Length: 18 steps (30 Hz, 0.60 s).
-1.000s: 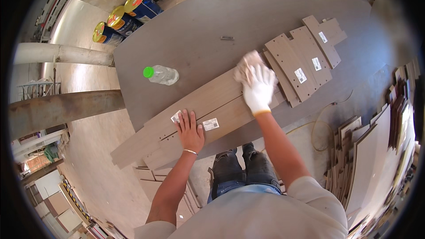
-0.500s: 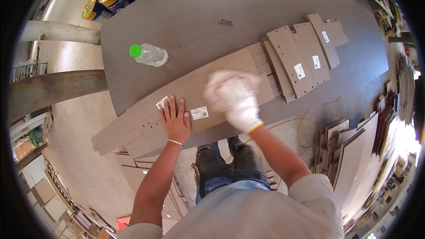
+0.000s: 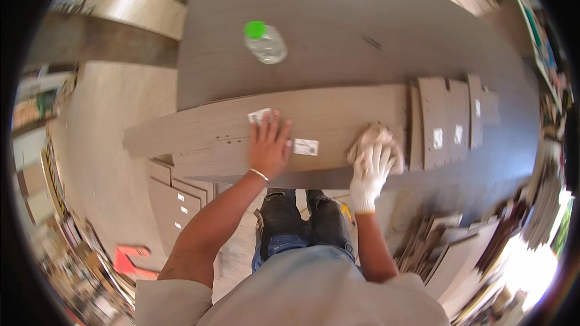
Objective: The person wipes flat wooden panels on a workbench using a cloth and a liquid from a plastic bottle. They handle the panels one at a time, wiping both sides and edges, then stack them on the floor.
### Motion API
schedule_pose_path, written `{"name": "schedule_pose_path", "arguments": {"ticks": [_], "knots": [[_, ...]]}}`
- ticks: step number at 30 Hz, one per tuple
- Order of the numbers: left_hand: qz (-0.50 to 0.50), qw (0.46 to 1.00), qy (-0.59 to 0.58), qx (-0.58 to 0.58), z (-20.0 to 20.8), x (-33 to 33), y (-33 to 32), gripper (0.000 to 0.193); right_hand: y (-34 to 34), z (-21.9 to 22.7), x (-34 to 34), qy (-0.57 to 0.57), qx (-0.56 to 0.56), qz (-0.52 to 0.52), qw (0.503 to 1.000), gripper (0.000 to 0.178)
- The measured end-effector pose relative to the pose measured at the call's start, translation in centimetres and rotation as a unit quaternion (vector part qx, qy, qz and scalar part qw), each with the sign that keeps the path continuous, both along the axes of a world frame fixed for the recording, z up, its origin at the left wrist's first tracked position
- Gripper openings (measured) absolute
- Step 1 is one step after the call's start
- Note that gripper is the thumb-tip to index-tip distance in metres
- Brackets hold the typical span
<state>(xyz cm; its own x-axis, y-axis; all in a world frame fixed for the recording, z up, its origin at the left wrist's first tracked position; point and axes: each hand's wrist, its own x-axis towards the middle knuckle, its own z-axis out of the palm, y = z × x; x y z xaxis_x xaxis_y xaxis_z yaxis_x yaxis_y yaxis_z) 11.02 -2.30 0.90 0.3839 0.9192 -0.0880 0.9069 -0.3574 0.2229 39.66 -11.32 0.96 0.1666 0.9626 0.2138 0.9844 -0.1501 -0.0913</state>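
Observation:
A long brown wood-grain panel [image 3: 338, 108] lies across stacked boards on the worktable, with a white label [image 3: 306, 147] on its face. My bare left hand [image 3: 270, 148] rests flat on the panel, fingers spread, the tips touching a second label [image 3: 260, 116]. On my right hand [image 3: 373, 169] is a white knit glove. It presses a crumpled beige cloth [image 3: 377, 138] onto the panel near its right end. Right of the cloth lie smaller drilled panels [image 3: 436, 114] with labels, laid overlapping.
A clear bottle with a green cap [image 3: 266, 43] stands on the grey table [image 3: 326, 24], beyond the panel. A small dark thin object [image 3: 373, 42] lies farther right. Boards lean at lower right [image 3: 447, 253]; more labelled panels [image 3: 175, 205] are below left, near a red object [image 3: 130, 259].
My right hand has moved the cloth toward the panel's right end and nearer to me. My left hand stays flat on the panel. The whole view has turned and shifted.

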Motion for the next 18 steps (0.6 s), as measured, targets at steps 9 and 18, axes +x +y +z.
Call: {"name": "schedule_pose_path", "arguments": {"ticks": [9,18], "knots": [[0.015,0.997,-0.074,0.006,-0.1,-0.3,-0.8,0.054,15.7,1.3,-5.7,0.097,-0.053,0.233,0.966,0.07],[0.116,0.855,-0.494,-0.109,-4.3,1.1,-1.4,0.051,21.6,3.4,-33.6,0.119,-0.144,0.613,0.768,0.05]]}}
